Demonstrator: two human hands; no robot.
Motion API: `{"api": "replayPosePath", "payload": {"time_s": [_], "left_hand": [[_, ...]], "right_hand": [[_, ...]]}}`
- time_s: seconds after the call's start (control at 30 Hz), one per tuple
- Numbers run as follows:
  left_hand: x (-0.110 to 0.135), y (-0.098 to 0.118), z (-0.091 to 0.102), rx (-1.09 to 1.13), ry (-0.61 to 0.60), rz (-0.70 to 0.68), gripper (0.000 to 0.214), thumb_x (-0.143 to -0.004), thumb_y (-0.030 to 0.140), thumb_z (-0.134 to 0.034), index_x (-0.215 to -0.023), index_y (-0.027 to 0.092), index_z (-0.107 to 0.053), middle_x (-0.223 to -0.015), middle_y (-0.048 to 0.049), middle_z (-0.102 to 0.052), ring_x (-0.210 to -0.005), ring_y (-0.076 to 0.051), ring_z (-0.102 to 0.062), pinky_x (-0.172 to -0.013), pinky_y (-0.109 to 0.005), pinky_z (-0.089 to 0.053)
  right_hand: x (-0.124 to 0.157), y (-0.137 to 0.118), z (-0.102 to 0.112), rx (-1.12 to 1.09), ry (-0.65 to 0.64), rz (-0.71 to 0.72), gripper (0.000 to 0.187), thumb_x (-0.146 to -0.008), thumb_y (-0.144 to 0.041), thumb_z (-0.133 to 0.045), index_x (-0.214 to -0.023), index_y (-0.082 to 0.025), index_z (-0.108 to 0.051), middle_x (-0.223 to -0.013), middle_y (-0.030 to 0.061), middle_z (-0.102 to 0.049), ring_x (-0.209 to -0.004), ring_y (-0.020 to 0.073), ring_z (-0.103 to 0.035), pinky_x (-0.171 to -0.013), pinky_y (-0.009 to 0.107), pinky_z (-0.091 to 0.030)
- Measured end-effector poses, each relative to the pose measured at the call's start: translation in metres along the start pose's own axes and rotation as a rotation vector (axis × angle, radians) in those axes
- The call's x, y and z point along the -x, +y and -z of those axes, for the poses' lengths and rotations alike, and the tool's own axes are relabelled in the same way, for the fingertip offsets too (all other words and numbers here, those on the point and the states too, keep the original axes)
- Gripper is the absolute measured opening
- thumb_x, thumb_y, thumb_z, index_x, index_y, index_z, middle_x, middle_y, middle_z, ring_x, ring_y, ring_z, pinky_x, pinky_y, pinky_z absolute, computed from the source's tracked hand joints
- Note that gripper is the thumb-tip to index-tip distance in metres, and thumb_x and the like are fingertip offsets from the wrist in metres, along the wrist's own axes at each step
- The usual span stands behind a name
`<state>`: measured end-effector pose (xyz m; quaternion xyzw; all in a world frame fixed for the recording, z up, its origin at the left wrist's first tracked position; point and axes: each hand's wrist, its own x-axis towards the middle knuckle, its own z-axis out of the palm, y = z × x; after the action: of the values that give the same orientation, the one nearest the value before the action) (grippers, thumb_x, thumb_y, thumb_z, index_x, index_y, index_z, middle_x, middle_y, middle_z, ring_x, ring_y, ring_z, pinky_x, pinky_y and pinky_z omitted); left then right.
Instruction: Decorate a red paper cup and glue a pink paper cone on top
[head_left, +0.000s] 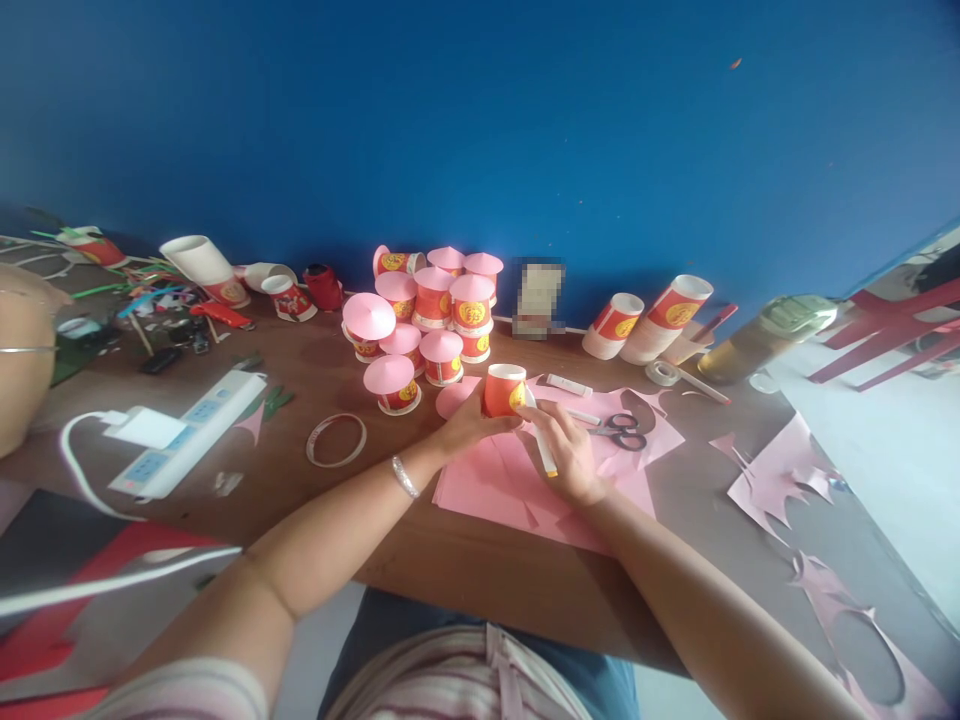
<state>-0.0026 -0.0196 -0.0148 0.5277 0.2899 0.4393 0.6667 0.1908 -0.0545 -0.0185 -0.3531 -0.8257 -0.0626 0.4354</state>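
Note:
My left hand (466, 418) is wrapped round a small red paper cup (503, 389) with a yellow emblem, holding it upright above a stack of pink paper sheets (510, 480). In my right hand (568, 450) is a white glue stick (541, 438) with an orange end, its upper tip touching the cup's side. A silver bracelet sits on my left wrist. Just behind the cup stands a cluster of several red cups topped with pink paper discs (427, 320). Scissors (619, 430) lie on the pink paper right of my right hand.
A white power strip (187, 432) with a plugged charger lies at left, a clear tape ring (337, 439) beside it. Stacked red cups (660, 318) and a tape roll (663, 373) lie at back right. Pink paper offcuts (780, 480) cover the right. Craft clutter fills the back left.

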Motion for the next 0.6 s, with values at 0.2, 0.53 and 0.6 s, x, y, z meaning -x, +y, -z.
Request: {"api": "replayPosePath", "payload": {"time_s": [0.2, 0.53, 0.6], "left_hand": [[0.003, 0.003, -0.003, 0.12, -0.06, 0.052, 0.057, -0.084, 0.032, -0.08, -0.135, 0.024, -0.057, -0.117, -0.0063, -0.069, -0.113, -0.026, -0.068, -0.105, -0.048, -0.053], [-0.001, 0.003, 0.0, -0.275, -0.032, -0.039, 0.057, -0.079, 0.04, -0.083, -0.126, 0.02, -0.059, -0.113, -0.0073, -0.066, -0.108, -0.026, -0.063, -0.097, -0.046, -0.053], [0.0, 0.0, 0.002, -0.327, -0.008, -0.032, 0.056, -0.078, 0.041, -0.083, -0.123, 0.02, -0.057, -0.11, -0.0071, -0.065, -0.104, -0.026, -0.063, -0.093, -0.045, -0.054]], "right_hand": [[-0.001, 0.009, 0.003, -0.054, 0.029, -0.081, 0.033, -0.101, -0.021, -0.058, -0.134, -0.023, -0.058, -0.108, 0.0104, -0.068, -0.097, 0.0236, -0.072, -0.076, 0.034, -0.062], [-0.011, -0.006, 0.014, -0.133, 0.096, 0.018, 0.027, -0.096, -0.008, -0.055, -0.117, -0.024, -0.064, -0.094, 0.0041, -0.067, -0.08, 0.0172, -0.069, -0.068, 0.029, -0.058], [-0.014, -0.01, 0.013, -0.109, 0.117, 0.05, 0.025, -0.095, -0.008, -0.055, -0.115, -0.022, -0.062, -0.091, 0.004, -0.069, -0.078, 0.0173, -0.07, -0.067, 0.029, -0.058]]}}
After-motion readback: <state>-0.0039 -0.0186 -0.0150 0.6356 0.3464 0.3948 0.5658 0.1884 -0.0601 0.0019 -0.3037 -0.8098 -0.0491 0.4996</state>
